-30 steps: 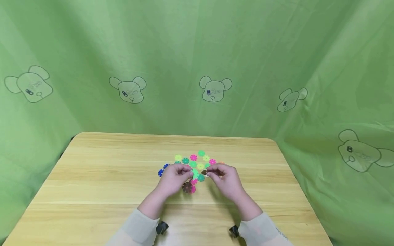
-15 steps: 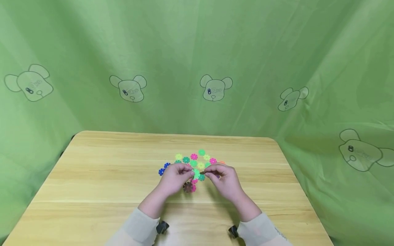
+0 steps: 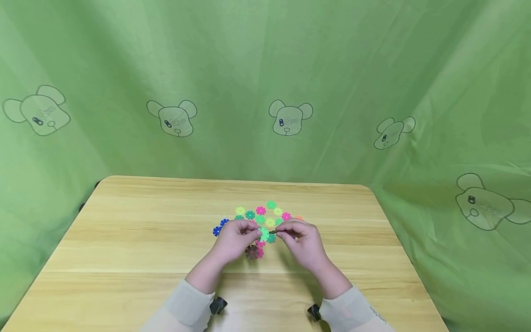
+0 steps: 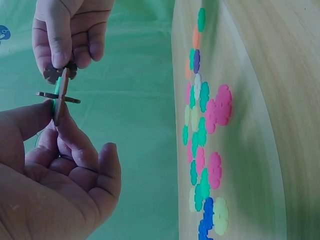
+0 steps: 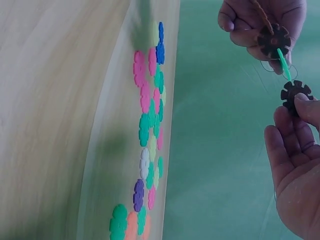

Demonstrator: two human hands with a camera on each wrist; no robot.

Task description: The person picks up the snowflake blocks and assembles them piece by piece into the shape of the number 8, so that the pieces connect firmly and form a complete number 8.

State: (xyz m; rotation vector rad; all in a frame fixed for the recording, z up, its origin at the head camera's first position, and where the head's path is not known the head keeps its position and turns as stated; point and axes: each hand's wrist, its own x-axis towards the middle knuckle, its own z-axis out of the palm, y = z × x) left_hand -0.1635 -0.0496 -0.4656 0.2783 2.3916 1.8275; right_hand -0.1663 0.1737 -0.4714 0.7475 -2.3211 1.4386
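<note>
My left hand (image 3: 236, 242) pinches a small joined cluster of notched plastic snowflake discs, brown ones and a bright green disc (image 3: 264, 234). One brown disc (image 3: 252, 252) of the cluster shows below the fingers. Facing it, my right hand (image 3: 304, 244) pinches a single brown disc (image 5: 288, 95) between thumb and fingers. In the head view this disc is edge-on, right at the green disc's right rim. From the right wrist view, the green disc stands between the single disc and the cluster's brown disc (image 5: 273, 41). Both hands are raised over the table.
On the wooden table (image 3: 145, 249) lie several loose discs beneath and beyond the hands: pink (image 3: 260, 210), yellow (image 3: 240, 210), blue (image 3: 217, 231), green and orange. A green curtain (image 3: 232, 55) with bear-head prints hangs behind the table.
My right hand has brought its brown disc left to the green disc's rim and turned it from flat-facing to edge-on. My left hand has stayed nearly still, the green disc turning slightly.
</note>
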